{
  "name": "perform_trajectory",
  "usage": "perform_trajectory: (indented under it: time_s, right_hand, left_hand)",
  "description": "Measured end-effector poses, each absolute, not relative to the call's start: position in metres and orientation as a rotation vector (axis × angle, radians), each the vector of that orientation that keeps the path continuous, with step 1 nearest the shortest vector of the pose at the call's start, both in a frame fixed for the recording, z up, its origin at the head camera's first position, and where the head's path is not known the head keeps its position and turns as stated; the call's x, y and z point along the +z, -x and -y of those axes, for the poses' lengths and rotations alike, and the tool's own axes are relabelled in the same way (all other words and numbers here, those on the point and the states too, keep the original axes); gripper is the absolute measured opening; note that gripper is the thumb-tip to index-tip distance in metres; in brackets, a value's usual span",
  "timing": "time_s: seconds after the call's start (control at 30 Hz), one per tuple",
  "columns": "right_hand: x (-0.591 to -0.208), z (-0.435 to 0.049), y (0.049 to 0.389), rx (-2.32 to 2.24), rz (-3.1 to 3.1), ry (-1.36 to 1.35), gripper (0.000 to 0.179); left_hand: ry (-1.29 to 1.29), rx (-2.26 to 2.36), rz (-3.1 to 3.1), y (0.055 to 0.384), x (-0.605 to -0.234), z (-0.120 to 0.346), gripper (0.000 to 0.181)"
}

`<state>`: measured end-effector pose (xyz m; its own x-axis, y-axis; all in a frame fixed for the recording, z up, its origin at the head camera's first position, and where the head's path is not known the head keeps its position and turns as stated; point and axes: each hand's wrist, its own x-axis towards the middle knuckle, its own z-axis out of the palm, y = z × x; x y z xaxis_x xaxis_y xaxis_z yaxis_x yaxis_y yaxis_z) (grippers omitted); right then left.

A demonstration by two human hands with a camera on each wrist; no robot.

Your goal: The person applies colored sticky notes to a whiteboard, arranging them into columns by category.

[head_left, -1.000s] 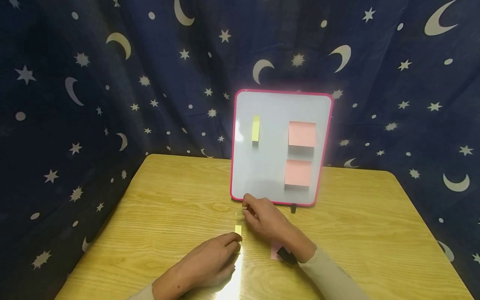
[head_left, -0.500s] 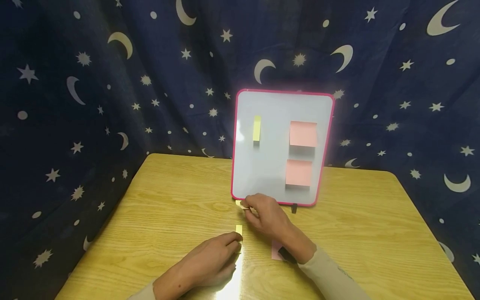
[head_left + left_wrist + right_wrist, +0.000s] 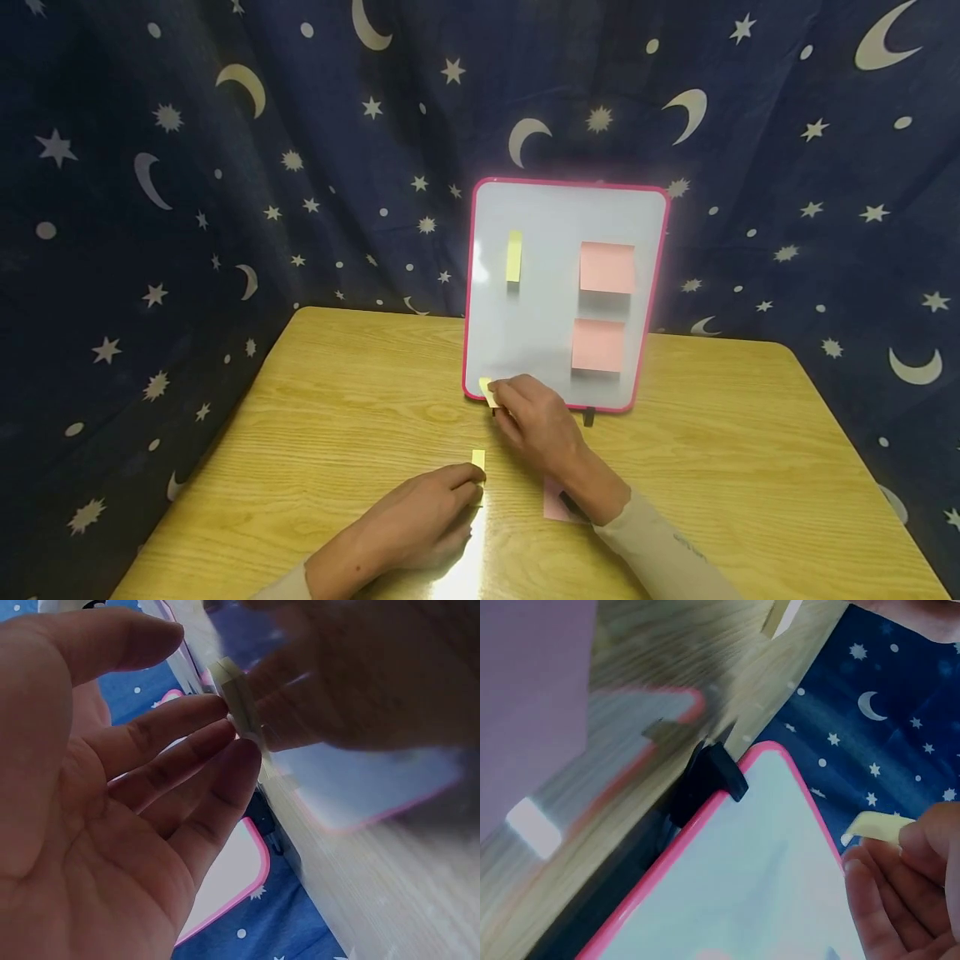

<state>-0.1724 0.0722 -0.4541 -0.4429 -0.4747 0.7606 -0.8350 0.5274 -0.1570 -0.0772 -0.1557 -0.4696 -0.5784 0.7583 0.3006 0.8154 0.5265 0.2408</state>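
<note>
My right hand (image 3: 540,425) pinches a narrow yellow sticky note (image 3: 488,392) between thumb and fingers, in front of the lower left corner of the whiteboard (image 3: 536,321). In the right wrist view the note (image 3: 881,826) sticks out past the fingertips, its free end bent down. On the table, a small pad of yellow sticky notes (image 3: 478,457) is under the fingertips of my left hand (image 3: 420,517). The left wrist view has those fingers extended against the side of the pad (image 3: 238,694), the thumb held apart from it.
One yellow sticky note (image 3: 513,258) and two pink ones, an upper note (image 3: 607,268) and a lower note (image 3: 597,346), hang on the board. A black clip (image 3: 716,776) holds its bottom edge. A pink pad (image 3: 557,503) lies under my right forearm. A starry curtain (image 3: 337,167) hangs behind.
My right hand has carried the yellow note forward and up from over the table to the board's lower left corner. The left hand has stayed at the pad.
</note>
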Motion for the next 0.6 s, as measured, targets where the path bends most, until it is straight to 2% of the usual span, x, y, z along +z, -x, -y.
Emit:
perform_trajectory:
  time_s: [0.3, 0.6]
  right_hand:
    - [-0.4498, -0.0724, 0.1754, 0.614, 2.062, -0.996, 0.012]
    - [-0.4476, -0.0702, 0.1802, 0.558, 1.974, -0.973, 0.012]
  left_hand:
    - [1.429, -0.474, 2.632, 0.0830, -0.4674, 0.1598, 0.022]
    - [1.451, -0.480, 2.572, 0.0852, -0.4684, 0.1601, 0.014]
